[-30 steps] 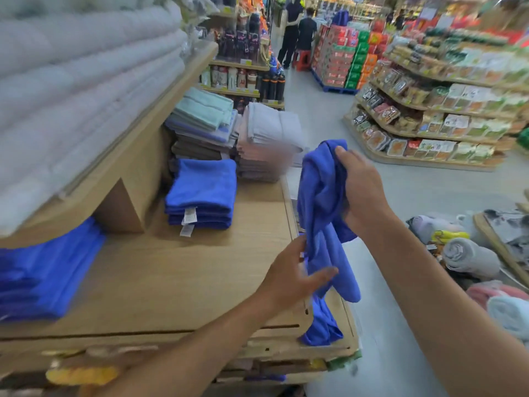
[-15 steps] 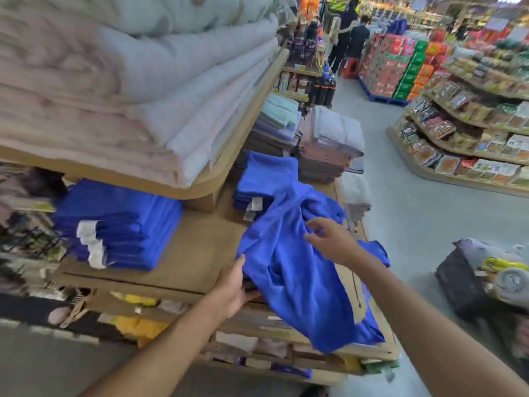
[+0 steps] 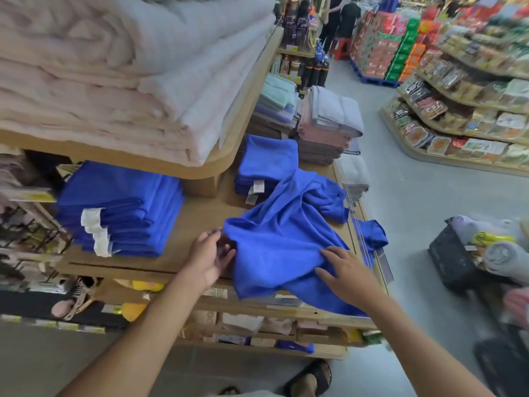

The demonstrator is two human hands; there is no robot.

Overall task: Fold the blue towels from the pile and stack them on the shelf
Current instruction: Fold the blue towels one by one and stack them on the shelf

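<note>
A loose blue towel (image 3: 286, 236) lies crumpled on the wooden shelf (image 3: 197, 219), its near edge hanging over the front. My left hand (image 3: 210, 257) pinches the towel's left corner. My right hand (image 3: 342, 272) presses flat on the towel's lower right part, fingers spread. A tall stack of folded blue towels (image 3: 120, 207) with white labels sits at the left under the upper shelf. A smaller folded blue stack (image 3: 266, 164) stands behind the loose towel.
Thick pale blankets (image 3: 128, 67) fill the upper shelf. Grey and pink folded towels (image 3: 326, 127) stand at the back right. A dark basket (image 3: 455, 253) with rolled towels sits on the floor at the right. Two persons stand far down the aisle.
The towel, held up in the air a second ago, now lies spread on the shelf. Both hands have come down onto it, and my view has swung left.
</note>
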